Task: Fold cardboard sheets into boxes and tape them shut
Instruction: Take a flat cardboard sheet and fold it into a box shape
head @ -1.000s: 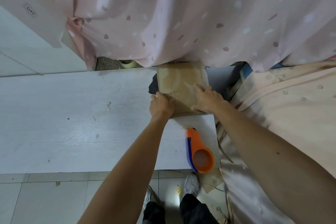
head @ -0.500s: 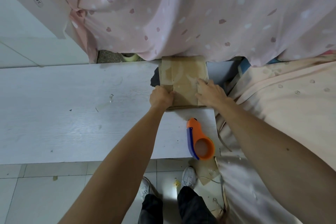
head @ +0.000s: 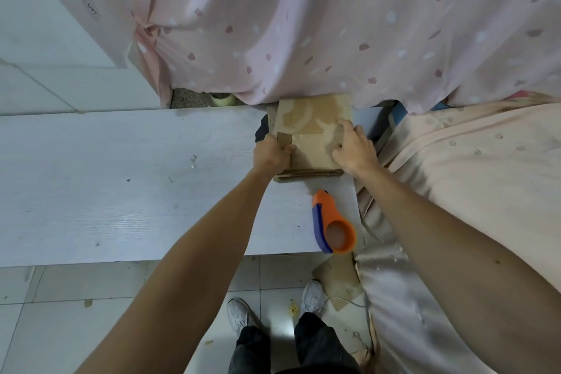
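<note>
Flat cardboard stack (head: 312, 143) is lying in the upper centre of the frame on the white table (head: 121, 191). Its far edge is sitting under the pink curtain (head: 303, 24).

The left hand (head: 271, 155) is gripping the left edge of the top sheet (head: 306, 118), fingers curled round it and thumb lying on top. The right hand (head: 353, 150) is resting on the right side, with its thumb on the face and bent fingers over the right edge. I cannot tell whether it is actually clamping or only pressing.

The step is probably separating or lifting one sheet to start folding.

Risks:
- Old glossy tape patches are showing on the top sheet, so it may be sticking to the sheet below and two could come up together.
- The curtain is hanging over the back edge, so fabric may snag or drag as the sheet is lifting.
- Pulling toward the lower frame could shove the whole stack into the orange tape dispenser (head: 332, 222). That is sitting right at the table's near edge, lower right of centre, and could go off onto the floor.
- An uneven grip, with the left holding and the right possibly only pressing, could be twisting or creasing the sheet off its score lines.
</note>
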